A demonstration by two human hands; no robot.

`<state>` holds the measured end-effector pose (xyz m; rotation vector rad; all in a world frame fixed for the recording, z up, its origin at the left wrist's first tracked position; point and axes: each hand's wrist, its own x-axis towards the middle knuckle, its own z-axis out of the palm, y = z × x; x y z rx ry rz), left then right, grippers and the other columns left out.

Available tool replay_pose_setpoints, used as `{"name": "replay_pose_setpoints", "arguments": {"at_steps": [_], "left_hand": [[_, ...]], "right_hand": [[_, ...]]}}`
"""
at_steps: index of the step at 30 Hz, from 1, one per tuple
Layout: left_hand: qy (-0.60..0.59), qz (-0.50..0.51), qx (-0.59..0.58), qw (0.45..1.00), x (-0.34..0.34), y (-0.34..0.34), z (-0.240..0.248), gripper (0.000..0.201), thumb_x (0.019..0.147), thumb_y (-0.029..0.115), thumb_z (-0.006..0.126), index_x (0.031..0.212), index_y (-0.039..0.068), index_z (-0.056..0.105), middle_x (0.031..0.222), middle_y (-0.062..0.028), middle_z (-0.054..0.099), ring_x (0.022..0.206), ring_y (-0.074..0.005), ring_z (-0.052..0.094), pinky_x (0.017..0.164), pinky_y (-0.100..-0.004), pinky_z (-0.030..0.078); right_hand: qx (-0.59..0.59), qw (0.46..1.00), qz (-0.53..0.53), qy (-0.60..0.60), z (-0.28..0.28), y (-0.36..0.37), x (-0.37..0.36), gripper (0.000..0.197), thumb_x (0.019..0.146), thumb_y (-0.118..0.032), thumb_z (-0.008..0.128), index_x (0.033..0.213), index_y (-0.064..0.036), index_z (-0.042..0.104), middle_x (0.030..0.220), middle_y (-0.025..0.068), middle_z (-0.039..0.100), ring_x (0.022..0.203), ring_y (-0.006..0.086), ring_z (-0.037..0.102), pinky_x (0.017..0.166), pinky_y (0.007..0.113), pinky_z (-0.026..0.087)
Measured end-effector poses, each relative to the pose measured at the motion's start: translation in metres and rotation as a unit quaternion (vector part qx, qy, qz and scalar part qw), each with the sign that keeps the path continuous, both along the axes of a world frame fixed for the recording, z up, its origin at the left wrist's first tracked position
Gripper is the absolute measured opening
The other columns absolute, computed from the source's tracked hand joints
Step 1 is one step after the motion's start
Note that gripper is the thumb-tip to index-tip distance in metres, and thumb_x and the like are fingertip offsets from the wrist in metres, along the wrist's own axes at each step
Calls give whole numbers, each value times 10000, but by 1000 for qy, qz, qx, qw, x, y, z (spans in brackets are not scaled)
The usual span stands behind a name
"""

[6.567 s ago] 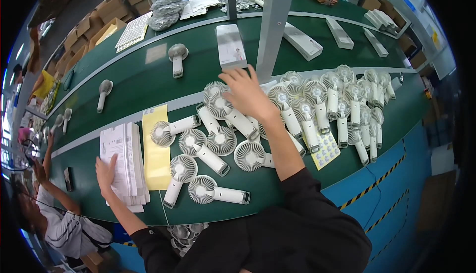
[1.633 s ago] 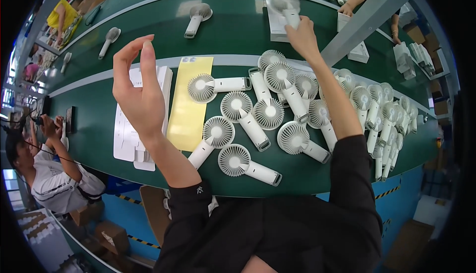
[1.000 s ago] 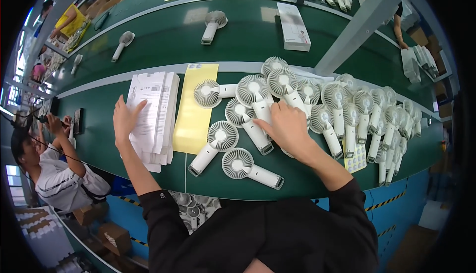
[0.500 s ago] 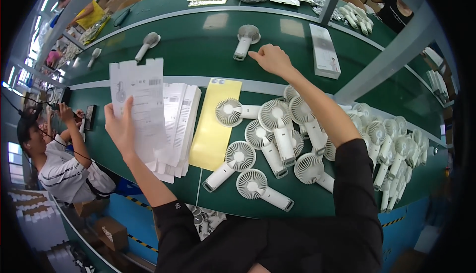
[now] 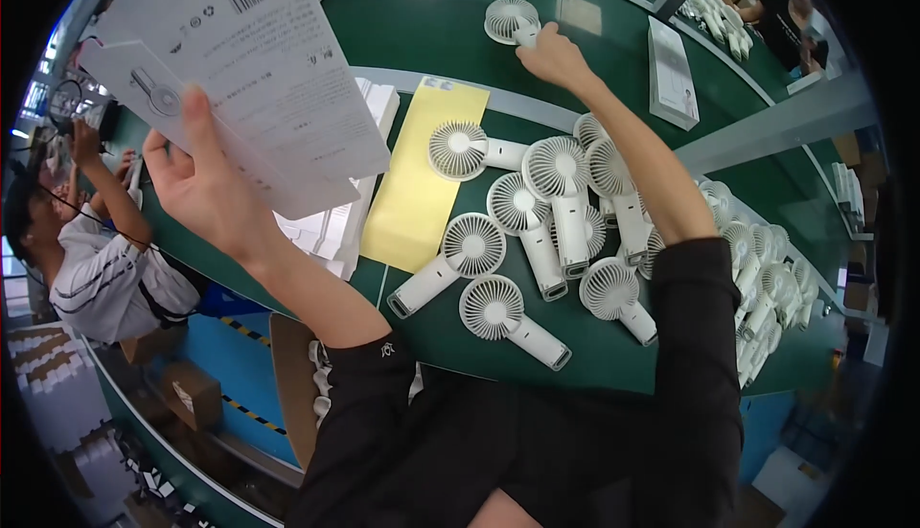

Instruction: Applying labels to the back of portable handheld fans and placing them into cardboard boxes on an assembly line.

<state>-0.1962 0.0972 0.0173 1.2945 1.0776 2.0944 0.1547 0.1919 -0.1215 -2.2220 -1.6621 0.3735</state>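
My left hand (image 5: 216,193) grips a flat white printed carton (image 5: 278,78), its thumb pressed on the front. The carton is raised and tilted over the left of the bench. Beneath it sits a stack of white cartons (image 5: 381,106), partly hidden. Far ahead, on the green belt, my right hand (image 5: 558,57) is closed round the handle end of a white handheld fan (image 5: 511,20). Between my arms several more handheld fans (image 5: 517,204) lie loosely heaped. One rests its head on a yellow sheet (image 5: 412,207).
A long white box (image 5: 673,78) lies on the belt at the right, near a grey metal post (image 5: 767,126). More fans (image 5: 762,269) are piled beyond my right elbow. A seated person (image 5: 105,260) works at the left; another stands at the far right.
My left hand has lifted the carton closer, and it now looks larger and tilted. My right hand, earlier beside the fan, has closed on its handle; the fan has turned and shifted right.
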Motion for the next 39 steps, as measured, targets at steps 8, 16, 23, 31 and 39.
{"name": "replay_pose_setpoints", "arguments": {"at_steps": [8, 16, 23, 31, 39], "left_hand": [[-35, -17, 30, 999, 23, 2, 0, 455, 865, 165, 744, 1146, -46, 455, 1002, -169, 693, 895, -155, 653, 790, -252, 513], [-26, -98, -2, 995, 54, -10, -1, 484, 847, 173, 766, 1162, -42, 468, 965, -129, 703, 877, -129, 642, 791, -232, 489], [40, -118, -14, 992, 74, -16, 4, 445, 850, 174, 763, 1141, -38, 503, 928, -109, 702, 852, -111, 630, 797, -219, 466], [74, -307, -63, 947, 139, -65, -3, 422, 870, 124, 730, 1172, -29, 479, 945, -106, 693, 852, -123, 635, 775, -238, 486], [254, -259, 156, 918, 171, -81, -2, 604, 766, 55, 781, 1281, 22, 467, 1302, -167, 482, 1175, -299, 494, 956, -386, 447]], "right_hand": [[61, 988, 106, 99, 71, -247, -93, 495, 893, -237, 646, 1236, 42, 423, 944, 270, 641, 806, 432, 651, 694, 468, 518], [85, 996, 6, -1, 14, -293, -133, 500, 846, -302, 702, 1133, 59, 509, 879, 197, 642, 726, 362, 648, 588, 424, 517], [127, 990, 51, -24, 33, -299, -125, 515, 818, -359, 730, 1081, 46, 551, 915, 152, 587, 813, 313, 609, 630, 387, 513], [331, 881, 89, 326, 113, -274, -45, 506, 788, -157, 775, 1196, 35, 546, 1118, 115, 595, 1014, 210, 578, 895, 337, 463], [283, 842, 158, 432, 143, -285, -36, 349, 887, -134, 668, 1193, 22, 610, 1168, 109, 639, 1071, 219, 597, 935, 346, 461]]}}
